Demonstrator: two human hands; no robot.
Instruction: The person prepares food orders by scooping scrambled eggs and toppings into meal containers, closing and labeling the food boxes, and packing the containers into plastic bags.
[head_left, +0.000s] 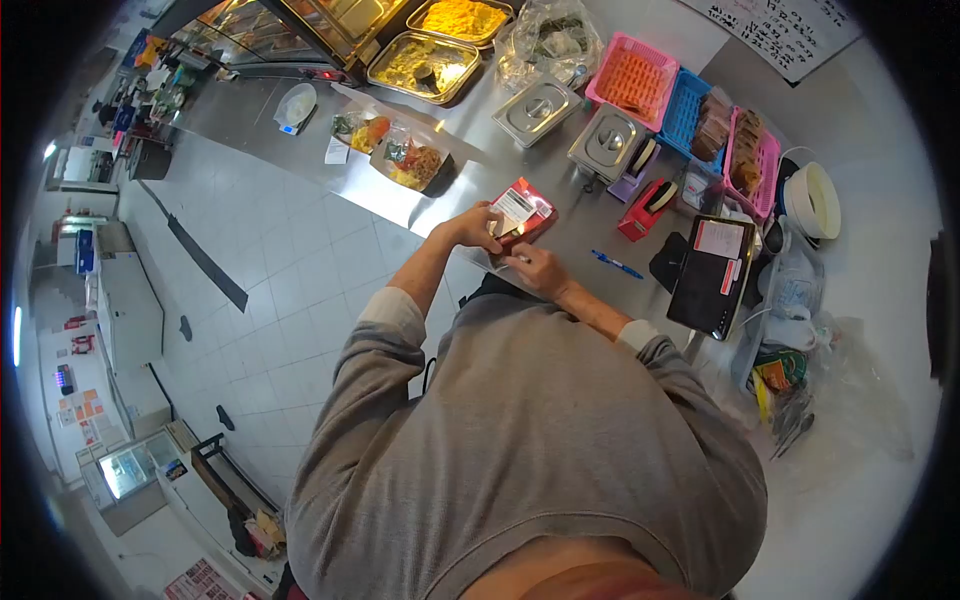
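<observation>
A red box (538,203) with a white printed label on top lies at the near edge of the steel counter. My left hand (476,227) grips its left side, thumb and fingers bent around it. At the box's near end is my right hand (541,270), fingers curled closed. Something small and dark shows at those fingertips, too small to name. To the right of my right hand, a blue pen (617,264) rests on the counter. Left of the box sits an open takeaway tray of food (412,165).
Beyond the box stand two lidded steel pans (537,108). A pink basket (632,78), a blue basket (683,112), a red tape dispenser (645,212) and a tablet (712,275) line the right. Large food trays (424,68) sit at the back. Tiled floor (310,270) extends left.
</observation>
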